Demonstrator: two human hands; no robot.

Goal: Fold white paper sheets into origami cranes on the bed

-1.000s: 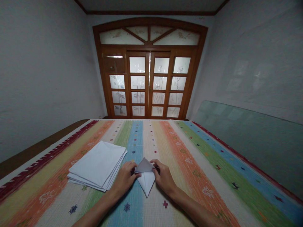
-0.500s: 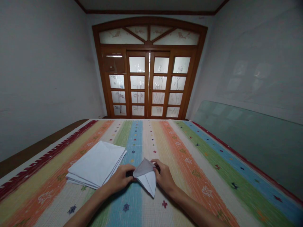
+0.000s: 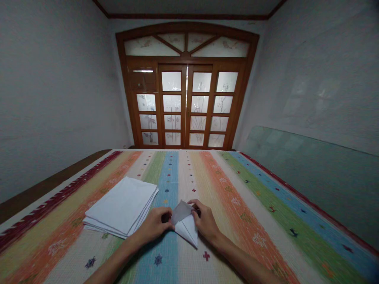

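Note:
A small folded piece of white paper point(image 3: 187, 229) is held between my two hands just above the striped cloth. Its lower end tapers to a point toward me, with a crease down the middle, and its upper part looks greyer and stands up. My left hand point(image 3: 156, 223) pinches the left corner between thumb and fingers. On the other side, my right hand point(image 3: 204, 221) grips the right edge, its index finger curled over the top. A stack of white paper sheets point(image 3: 122, 205) lies to the left, just beyond my left forearm.
The striped tablecloth point(image 3: 237, 236) covers the table under my hands. Along the right side stands a pale green glass panel point(image 3: 310, 169). Wooden doors with glass panes point(image 3: 186, 106) close off the far end, and a wall point(image 3: 53, 98) rises at left.
The folded paper has shifted slightly right, and its tapered tip has swung a little to the right. My left hand has moved right with it. My right hand has barely moved.

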